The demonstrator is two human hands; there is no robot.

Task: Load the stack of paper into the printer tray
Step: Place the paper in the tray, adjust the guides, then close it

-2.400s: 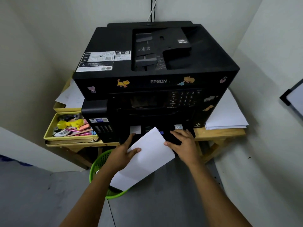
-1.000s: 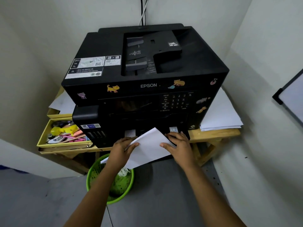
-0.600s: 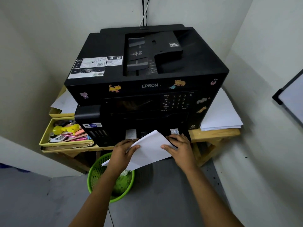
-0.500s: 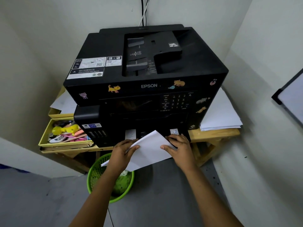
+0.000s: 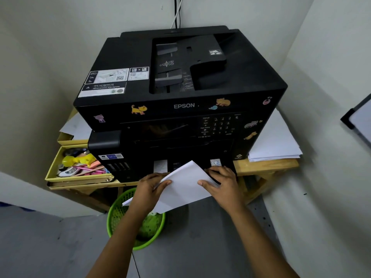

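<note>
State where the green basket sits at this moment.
In the head view, the green basket stands on the floor lower left of centre, below the wooden table's front edge, partly hidden by the left forearm.

"EPSON" in pale letters on the black printer (image 5: 180, 101) front

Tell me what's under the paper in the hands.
Under the paper: a green basket on the floor, holding crumpled scraps. The paper hides the printer's lower front, so the tray can't be seen.
</note>
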